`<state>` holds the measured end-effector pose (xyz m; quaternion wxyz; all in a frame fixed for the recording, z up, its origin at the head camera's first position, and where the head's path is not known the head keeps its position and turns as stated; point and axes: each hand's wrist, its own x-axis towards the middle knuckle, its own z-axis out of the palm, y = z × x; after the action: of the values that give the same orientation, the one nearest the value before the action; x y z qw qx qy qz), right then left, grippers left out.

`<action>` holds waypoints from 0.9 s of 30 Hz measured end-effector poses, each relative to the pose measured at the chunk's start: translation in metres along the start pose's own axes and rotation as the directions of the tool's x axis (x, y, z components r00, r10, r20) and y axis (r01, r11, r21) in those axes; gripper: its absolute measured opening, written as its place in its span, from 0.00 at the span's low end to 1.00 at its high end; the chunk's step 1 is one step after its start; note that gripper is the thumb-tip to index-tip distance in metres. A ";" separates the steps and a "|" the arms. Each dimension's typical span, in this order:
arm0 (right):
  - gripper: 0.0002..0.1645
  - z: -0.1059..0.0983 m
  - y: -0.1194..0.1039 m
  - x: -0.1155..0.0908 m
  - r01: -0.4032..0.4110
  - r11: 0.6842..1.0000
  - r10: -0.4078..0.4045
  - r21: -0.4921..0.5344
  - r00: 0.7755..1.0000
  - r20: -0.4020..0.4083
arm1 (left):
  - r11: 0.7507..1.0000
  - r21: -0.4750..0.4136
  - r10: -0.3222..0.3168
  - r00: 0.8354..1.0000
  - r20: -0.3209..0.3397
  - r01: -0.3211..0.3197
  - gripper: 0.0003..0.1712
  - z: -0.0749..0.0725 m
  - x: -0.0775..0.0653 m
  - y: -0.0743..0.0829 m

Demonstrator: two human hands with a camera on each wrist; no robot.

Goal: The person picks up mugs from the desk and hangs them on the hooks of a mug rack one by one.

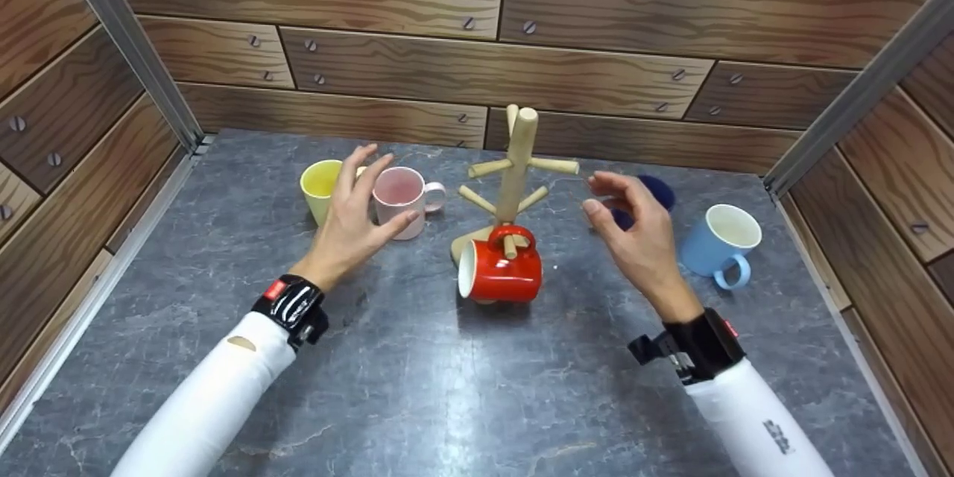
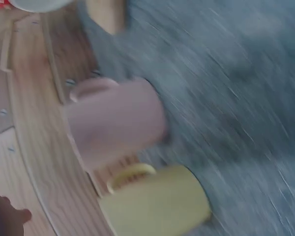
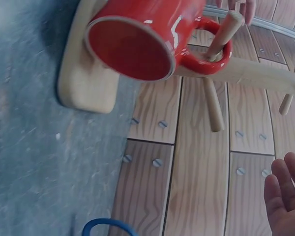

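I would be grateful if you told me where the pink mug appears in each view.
Head: the pink mug is left of centre, between the yellow mug and the wooden stand.
Left wrist: left of centre, blurred, just above the yellow mug.
Right wrist: not in it.
Shared landmark: the wooden stand, whose foot shows at the left wrist view's top edge.

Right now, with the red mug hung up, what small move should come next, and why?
Probably ease the open left grip onto the pink mug: it stands upright close by, its handle towards the wooden rack, where several pegs look bare and the red mug hangs from another.
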<state>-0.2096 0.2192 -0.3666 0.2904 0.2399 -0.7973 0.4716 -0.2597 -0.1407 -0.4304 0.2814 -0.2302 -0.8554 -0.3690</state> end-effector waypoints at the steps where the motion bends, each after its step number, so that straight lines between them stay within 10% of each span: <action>1: 0.18 -0.001 0.001 -0.002 -0.004 1.000 0.004 -0.009 1.000 0.002 | 1.000 0.017 0.007 1.000 0.021 -0.007 0.46 0.000 0.000 -0.004; 10: 0.18 -0.006 0.013 -0.019 -0.047 0.998 0.048 -0.031 0.998 0.026 | 0.990 0.141 -0.041 0.976 0.215 0.011 0.52 0.010 0.020 -0.020; 27: 0.19 -0.004 0.021 -0.036 -0.079 0.995 0.086 -0.066 0.990 0.113 | 0.937 0.327 -0.278 0.825 0.492 0.121 0.56 0.032 0.051 -0.027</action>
<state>-0.1961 0.2363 -0.4028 0.2313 0.2244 -0.8361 0.4439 -0.3234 -0.1241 -0.4288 0.0231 -0.1889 -0.9625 -0.1931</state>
